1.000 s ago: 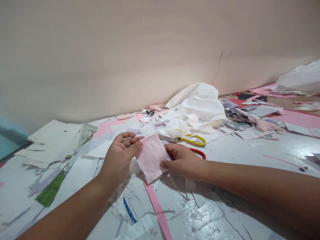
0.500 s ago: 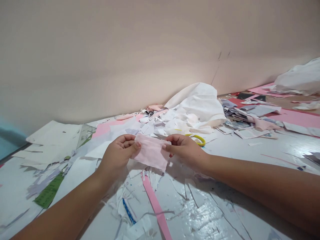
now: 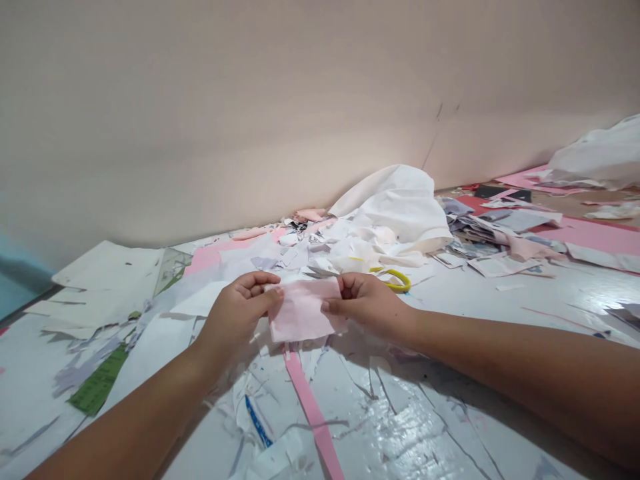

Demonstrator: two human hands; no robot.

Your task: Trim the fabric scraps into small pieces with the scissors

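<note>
A small rectangular pale pink piece of cloth (image 3: 306, 313) is held up between my two hands above the white surface. My left hand (image 3: 239, 308) pinches its left edge, thumb in front. At the right edge, my right hand (image 3: 371, 301) grips it the same way, with the fingers behind the piece. Just beyond my right hand lie scissors with yellow handles (image 3: 400, 280), their blades partly hidden behind the hand. Under the piece, a long pink strip (image 3: 313, 413) runs toward me.
Paper and cloth scraps (image 3: 320, 243) pile up along the wall (image 3: 250, 120). Behind them rises a crumpled white cloth (image 3: 400, 203). Stacked pieces (image 3: 500, 240) lie to the right, with pink sheets (image 3: 595, 237). To the left are cream sheets (image 3: 110, 273) and a green strip (image 3: 100, 380).
The pale pink piece has levelled out, and its left side has dropped a little. Both hands keep hold of it with slightly shifted fingers. Everything around stays in place.
</note>
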